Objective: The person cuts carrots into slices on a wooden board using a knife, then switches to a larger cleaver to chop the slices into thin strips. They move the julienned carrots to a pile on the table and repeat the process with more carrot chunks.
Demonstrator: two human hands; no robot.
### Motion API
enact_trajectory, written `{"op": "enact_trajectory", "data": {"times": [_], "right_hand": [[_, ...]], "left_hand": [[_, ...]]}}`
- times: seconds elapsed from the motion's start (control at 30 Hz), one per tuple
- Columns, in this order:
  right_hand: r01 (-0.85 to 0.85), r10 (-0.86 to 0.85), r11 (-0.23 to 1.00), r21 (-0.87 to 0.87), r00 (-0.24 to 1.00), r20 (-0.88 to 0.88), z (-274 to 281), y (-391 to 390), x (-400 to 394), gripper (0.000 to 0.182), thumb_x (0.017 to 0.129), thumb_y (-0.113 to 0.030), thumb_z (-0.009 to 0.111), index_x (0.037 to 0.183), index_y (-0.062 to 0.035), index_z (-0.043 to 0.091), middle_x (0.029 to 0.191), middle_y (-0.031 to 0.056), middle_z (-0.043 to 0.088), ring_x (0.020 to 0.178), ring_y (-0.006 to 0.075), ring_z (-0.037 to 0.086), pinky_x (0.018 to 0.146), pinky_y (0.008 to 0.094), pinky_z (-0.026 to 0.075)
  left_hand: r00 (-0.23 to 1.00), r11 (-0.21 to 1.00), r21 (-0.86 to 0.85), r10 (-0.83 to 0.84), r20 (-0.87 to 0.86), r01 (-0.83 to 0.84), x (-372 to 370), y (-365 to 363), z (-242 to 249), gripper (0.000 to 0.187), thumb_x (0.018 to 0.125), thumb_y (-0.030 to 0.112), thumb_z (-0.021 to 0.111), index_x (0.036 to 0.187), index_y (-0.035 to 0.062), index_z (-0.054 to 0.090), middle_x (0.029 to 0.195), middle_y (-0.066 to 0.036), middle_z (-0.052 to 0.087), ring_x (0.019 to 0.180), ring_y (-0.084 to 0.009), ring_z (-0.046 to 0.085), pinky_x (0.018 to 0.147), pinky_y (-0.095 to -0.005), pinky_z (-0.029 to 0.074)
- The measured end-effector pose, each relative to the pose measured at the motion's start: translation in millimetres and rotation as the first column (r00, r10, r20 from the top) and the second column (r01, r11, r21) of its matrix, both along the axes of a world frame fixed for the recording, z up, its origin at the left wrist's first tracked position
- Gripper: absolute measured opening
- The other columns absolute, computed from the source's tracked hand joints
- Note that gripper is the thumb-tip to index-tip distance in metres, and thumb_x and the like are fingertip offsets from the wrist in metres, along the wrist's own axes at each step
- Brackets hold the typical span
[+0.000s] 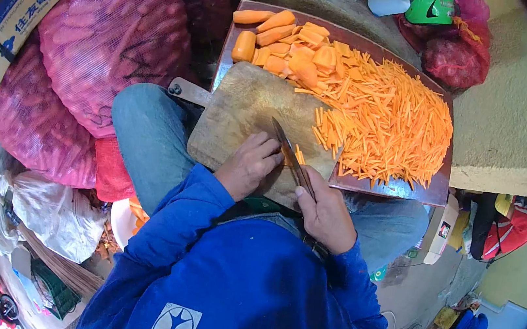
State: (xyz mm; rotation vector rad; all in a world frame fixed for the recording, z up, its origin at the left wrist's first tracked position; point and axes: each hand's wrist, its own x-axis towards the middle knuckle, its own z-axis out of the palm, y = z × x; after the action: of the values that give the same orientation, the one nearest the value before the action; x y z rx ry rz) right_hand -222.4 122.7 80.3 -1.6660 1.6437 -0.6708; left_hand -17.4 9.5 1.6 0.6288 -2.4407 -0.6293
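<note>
The right hand [330, 213] grips the knife [292, 153], the left hand [251, 165] curls at carrot on the board [237, 112], a big shredded heap [394, 121] beyond-right, chunks and whole carrots [276, 28] ahead uncut.

Knife [287, 144]: dark blade, tilted, tip toward upper left, over the worn board [234, 111] at centre. Carrots [244, 46]: orange, large pieces at upper centre; cut sticks [400, 125] heaped right of centre.
</note>
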Motion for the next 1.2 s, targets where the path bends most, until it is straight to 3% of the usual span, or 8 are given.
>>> {"op": "enact_trajectory", "data": {"times": [0.17,0.23,0.33,0.43,0.57,0.73,0.97,1.2], "right_hand": [[-0.015,0.006,0.996,-0.087,0.995,-0.102,-6,0,4,0.042,0.105,-0.018,0.062,0.143,-0.0011,0.054,0.098,0.0341,0.071,0.09,0.0554,0.07,0.076,0.0594,0.055],[0.025,-0.025,1.0,-0.012,0.999,0.041,2,-2,0,0.041,0.105,-0.019,0.062,0.142,-0.0012,0.054,0.099,0.0347,0.071,0.091,0.0558,0.07,0.077,0.06,0.055],[0.067,-0.065,0.998,-0.007,0.988,0.138,10,4,1,0.04,0.106,-0.021,0.062,0.14,-0.0007,0.055,0.097,0.0364,0.07,0.092,0.0566,0.069,0.077,0.0612,0.054],[0.035,-0.035,0.999,-0.017,0.999,-0.007,-3,1,5,0.04,0.106,-0.021,0.062,0.14,-0.0008,0.056,0.095,0.0368,0.069,0.092,0.0571,0.069,0.077,0.0615,0.054],[0.023,-0.022,1.0,0.019,0.999,-0.045,0,-10,7,0.04,0.106,-0.02,0.061,0.14,-0.0012,0.056,0.095,0.0362,0.069,0.091,0.0567,0.069,0.076,0.0606,0.054],[0.011,-0.012,1.0,0.006,0.997,0.074,20,0,2,0.034,0.105,-0.017,0.061,0.135,-0.0003,0.057,0.09,0.0351,0.069,0.087,0.0558,0.069,0.075,0.0608,0.054],[0.029,-0.028,0.999,0.027,0.999,-0.025,6,1,6,0.037,0.105,-0.015,0.062,0.138,0.0004,0.058,0.091,0.0324,0.07,0.089,0.0548,0.07,0.075,0.0563,0.055],[0.041,-0.042,0.999,0.01,0.994,0.105,22,6,6,0.036,0.105,-0.016,0.061,0.137,0.0011,0.057,0.095,0.0342,0.07,0.092,0.055,0.07,0.078,0.0576,0.054]], "left_hand": [[1.0,1.0,-0.023,-0.013,-0.014,0.013,-3,-5,0,0.036,0.083,0.004,0.064,0.116,-0.0031,0.074,0.115,-0.016,0.064,0.111,-0.0372,0.059,0.1,-0.046,0.051],[1.0,0.997,-0.072,0.008,-0.006,-0.008,-3,-4,3,0.028,0.082,0.007,0.066,0.107,-0.0021,0.075,0.109,-0.013,0.064,0.107,-0.0331,0.059,0.093,-0.043,0.051],[1.0,1.0,-0.004,-0.001,0.015,0.001,-1,-2,5,0.036,0.083,0.005,0.064,0.116,-0.0022,0.075,0.111,-0.016,0.063,0.106,-0.0369,0.058,0.097,-0.0455,0.051],[1.0,1.0,-0.026,-0.012,-0.021,0.012,-2,-4,-2,0.036,0.084,0.007,0.064,0.117,-0.0022,0.075,0.113,-0.016,0.065,0.106,-0.0363,0.059,0.096,-0.0443,0.051],[1.0,0.999,-0.04,-0.019,-0.024,0.018,-2,-9,-6,0.036,0.084,0.007,0.066,0.117,-0.0026,0.075,0.116,-0.016,0.067,0.105,-0.0361,0.06,0.095,-0.0439,0.052],[0.999,0.997,-0.078,0.006,-0.043,-0.01,-2,-4,-5,0.035,0.081,0.004,0.07,0.115,-0.0033,0.076,0.119,-0.017,0.067,0.106,-0.036,0.061,0.095,-0.044,0.053],[0.999,0.998,-0.069,0.005,-0.037,-0.008,-4,-5,-9,0.033,0.08,0.004,0.073,0.112,-0.0029,0.076,0.113,-0.016,0.067,0.106,-0.0356,0.061,0.093,-0.0447,0.053],[0.994,0.993,-0.063,0.092,-0.065,-0.096,-1,0,-9,0.029,0.078,0.003,0.079,0.107,0.0001,0.076,0.105,-0.014,0.065,0.101,-0.0356,0.061,0.089,-0.0451,0.053]]}}
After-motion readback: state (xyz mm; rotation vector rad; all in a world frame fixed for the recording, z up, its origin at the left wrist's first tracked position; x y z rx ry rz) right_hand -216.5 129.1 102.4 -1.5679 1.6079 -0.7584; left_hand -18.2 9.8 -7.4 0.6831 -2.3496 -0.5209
